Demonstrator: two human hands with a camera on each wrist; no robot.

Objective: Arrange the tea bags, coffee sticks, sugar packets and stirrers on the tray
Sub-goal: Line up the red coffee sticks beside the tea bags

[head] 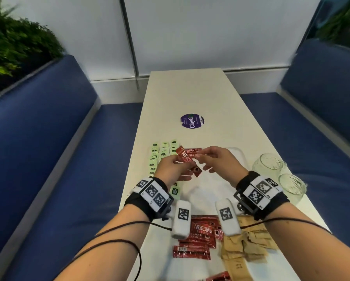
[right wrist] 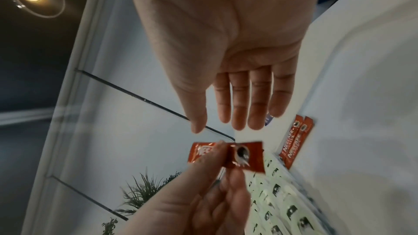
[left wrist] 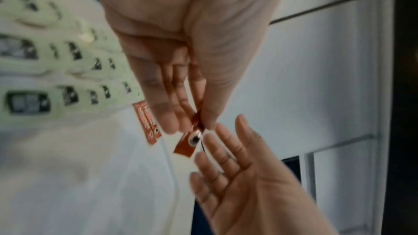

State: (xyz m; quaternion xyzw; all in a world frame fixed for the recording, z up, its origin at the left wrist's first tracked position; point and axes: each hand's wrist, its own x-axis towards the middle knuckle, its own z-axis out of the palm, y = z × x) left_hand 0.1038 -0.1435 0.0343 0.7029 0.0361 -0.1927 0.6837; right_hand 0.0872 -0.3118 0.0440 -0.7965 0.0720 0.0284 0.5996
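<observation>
Left hand holds a red coffee stick above the white tray

The left hand [head: 171, 169] pinches a red foil Nescafé coffee stick [head: 187, 159] between thumb and fingers [left wrist: 168, 113], tilted in the air over the white plastic tray [head: 238, 151]. The right hand [head: 217, 159] hovers just beside its upper end, fingers straight and relaxed, holding nothing. Two matching red sticks [right wrist: 296, 140] lie flat on the tray beside rows of pale green tea bags [head: 162, 153] on the white counter [head: 190, 94].
</observation>
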